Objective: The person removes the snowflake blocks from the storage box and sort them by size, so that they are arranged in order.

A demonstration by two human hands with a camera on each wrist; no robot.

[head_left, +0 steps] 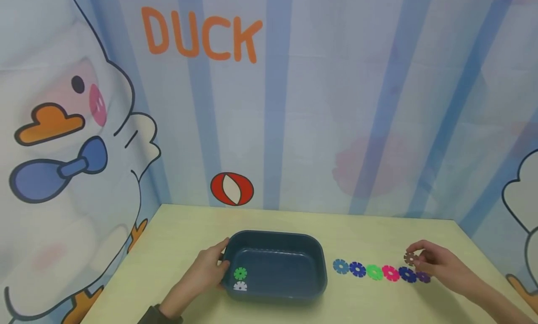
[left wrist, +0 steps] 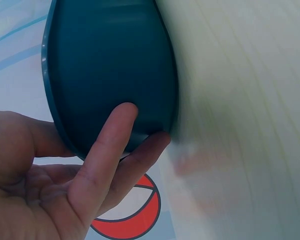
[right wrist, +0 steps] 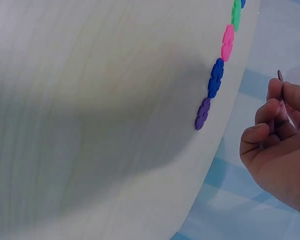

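My left hand grips the left end of a dark blue plastic basin. In the left wrist view, its fingers lie along the basin's outer wall, while the thumb reaches to the rim. Inside the basin's left side are a green snowflake disc and a white snowflake disc. To the right, my right hand pinches a brown snowflake disc between thumb and fingertips. It is held above the right end of a row of discs, near the purple disc, and appears edge-on in the right wrist view.
The row on the pale table runs leftward from purple through dark blue, pink, green and another dark blue to light blue. A duck-printed curtain stands behind the table and at both sides.
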